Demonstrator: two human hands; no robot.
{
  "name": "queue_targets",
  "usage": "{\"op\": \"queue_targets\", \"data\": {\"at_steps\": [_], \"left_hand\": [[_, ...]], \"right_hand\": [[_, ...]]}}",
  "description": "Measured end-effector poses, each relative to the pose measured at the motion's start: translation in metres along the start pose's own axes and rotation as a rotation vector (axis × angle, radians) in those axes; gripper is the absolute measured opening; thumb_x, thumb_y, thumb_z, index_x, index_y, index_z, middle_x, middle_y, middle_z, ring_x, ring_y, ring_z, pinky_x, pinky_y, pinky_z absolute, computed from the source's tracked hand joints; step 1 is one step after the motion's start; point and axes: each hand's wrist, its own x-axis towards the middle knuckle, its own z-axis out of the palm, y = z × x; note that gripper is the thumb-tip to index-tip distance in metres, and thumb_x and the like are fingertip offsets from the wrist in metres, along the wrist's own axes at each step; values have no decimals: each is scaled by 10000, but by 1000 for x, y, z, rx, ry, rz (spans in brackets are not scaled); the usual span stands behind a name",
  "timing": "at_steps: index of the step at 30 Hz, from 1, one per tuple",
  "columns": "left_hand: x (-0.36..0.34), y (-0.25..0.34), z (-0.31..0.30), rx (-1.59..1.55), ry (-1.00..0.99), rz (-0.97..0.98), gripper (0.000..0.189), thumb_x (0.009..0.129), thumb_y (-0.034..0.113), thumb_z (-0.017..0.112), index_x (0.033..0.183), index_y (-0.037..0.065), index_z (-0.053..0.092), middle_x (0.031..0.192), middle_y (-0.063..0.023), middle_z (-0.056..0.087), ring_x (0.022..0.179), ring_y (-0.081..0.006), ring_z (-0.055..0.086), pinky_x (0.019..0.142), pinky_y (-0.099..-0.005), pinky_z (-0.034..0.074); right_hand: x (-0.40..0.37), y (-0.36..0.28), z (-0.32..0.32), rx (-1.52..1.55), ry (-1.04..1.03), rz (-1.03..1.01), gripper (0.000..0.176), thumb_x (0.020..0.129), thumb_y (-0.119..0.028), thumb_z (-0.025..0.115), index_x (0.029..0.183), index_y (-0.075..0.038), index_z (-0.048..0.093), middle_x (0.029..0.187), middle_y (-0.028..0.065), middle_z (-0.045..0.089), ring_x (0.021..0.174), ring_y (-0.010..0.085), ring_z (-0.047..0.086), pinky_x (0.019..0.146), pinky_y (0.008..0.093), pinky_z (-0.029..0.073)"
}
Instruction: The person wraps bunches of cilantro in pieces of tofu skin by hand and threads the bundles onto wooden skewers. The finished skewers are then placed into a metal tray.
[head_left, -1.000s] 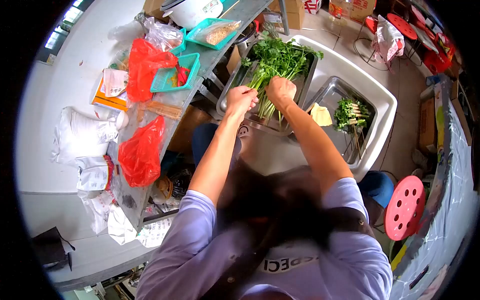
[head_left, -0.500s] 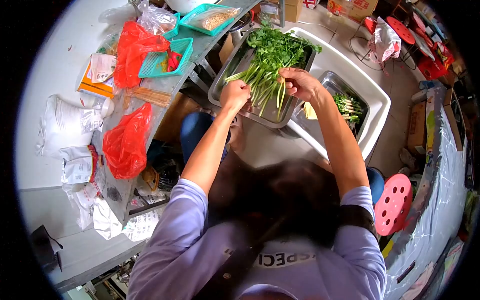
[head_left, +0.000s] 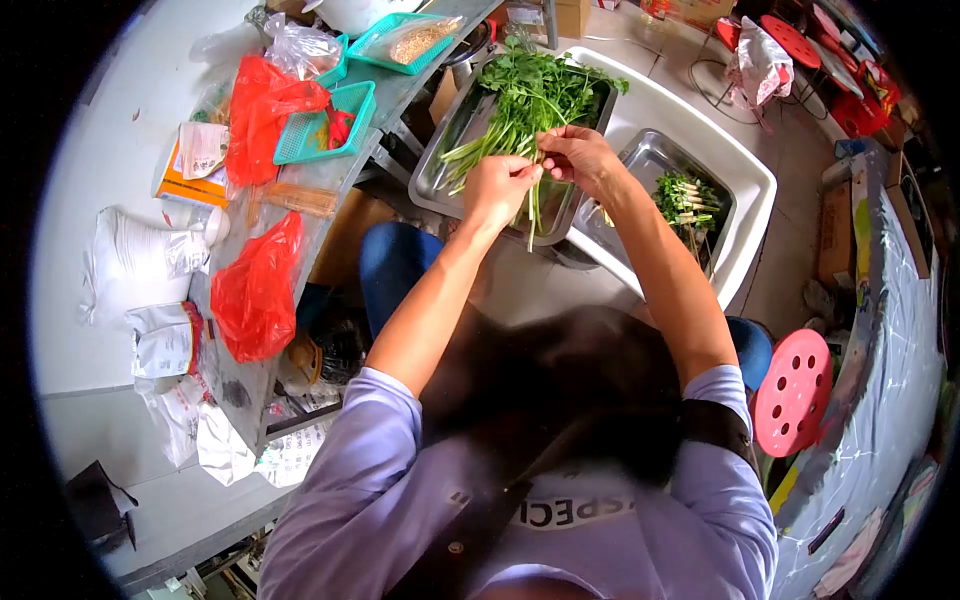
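Leafy green herbs (head_left: 535, 85) with long pale stems lie across a metal tray (head_left: 428, 185), leaves toward the far side. My left hand (head_left: 502, 188) is closed in a pinch at the stem ends. Beside it, almost touching, my right hand (head_left: 578, 155) pinches herb stems just above. A few stems hang down below the fingers. To the right, a second metal tray (head_left: 650, 150) inside a white plastic tub (head_left: 757, 215) holds cut herb bunches (head_left: 688, 200).
On the left, a grey table (head_left: 345, 165) carries red plastic bags (head_left: 258, 285), green baskets (head_left: 360, 100) and wooden skewers (head_left: 300, 198). A pink stool (head_left: 793, 392) stands at the right. Cardboard boxes (head_left: 835, 230) and red stools (head_left: 790, 40) are farther off.
My left hand has moved right and my right hand slightly left, so they now meet over the stems. The view has shifted slightly.
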Motion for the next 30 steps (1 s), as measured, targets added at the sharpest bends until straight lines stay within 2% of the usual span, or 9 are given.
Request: {"op": "queue_targets", "data": {"at_steps": [2,6,9,11,13,14,19,21,30], "left_hand": [[1,0,3,39,32,-41,142,828,136,649,819,-3,677,662,33,567,609,-26,453,539,-205,346],[8,-8,1,-284,-69,-53,156,848,161,620,842,12,665,721,16,598,650,-39,487,556,-210,360],[6,-1,-15,-298,-93,-51,154,866,171,595,883,30,655,808,0,637,719,-49,530,602,-203,369],[3,4,-20,-407,-69,-48,124,873,89,570,855,-23,621,836,-69,654,750,-113,584,712,-234,461],[2,8,-24,-416,-116,-37,128,885,98,562,873,-18,615,854,-69,651,750,-111,582,706,-236,460],[4,7,-26,-424,-126,-38,132,891,116,558,888,-1,618,873,-58,653,759,-99,581,686,-230,450],[12,-7,-40,-471,-78,-88,142,911,137,531,913,21,614,917,-49,655,763,-88,592,628,-215,449],[20,-14,-41,-465,-31,-117,141,915,136,525,907,21,607,916,-60,656,729,-95,597,579,-213,438],[47,-45,-36,-563,37,-360,130,896,153,533,962,58,591,871,-61,653,688,-134,615,601,-300,534]], "right_hand": [[1,2,0,6,18,0,192,816,-157,687,870,-45,540,707,32,587,579,125,595,495,245,521],[1,1,2,-113,145,-51,223,837,-180,664,960,-37,545,704,51,583,529,106,545,468,230,467],[9,4,-8,-559,503,-407,250,840,-183,654,981,-12,540,705,63,583,481,101,511,418,243,429],[27,9,-16,-621,351,-315,225,818,-195,658,897,4,589,659,67,579,446,108,494,407,267,411],[41,10,-21,-681,172,-135,247,778,-234,687,880,-14,641,619,69,588,455,137,539,457,288,453],[38,9,-17,-709,212,-198,230,819,-246,655,819,-17,658,562,43,543,448,123,502,429,288,418],[18,-13,-15,-159,221,-153,163,865,-188,620,848,-29,650,661,22,574,514,87,489,445,230,391],[14,-18,-33,-25,93,-118,131,870,-171,612,894,-45,639,671,24,586,537,79,499,453,212,393],[-18,-39,-52,130,17,-238,149,881,-186,605,985,-80,616,732,21,598,547,56,481,471,192,398]]}}
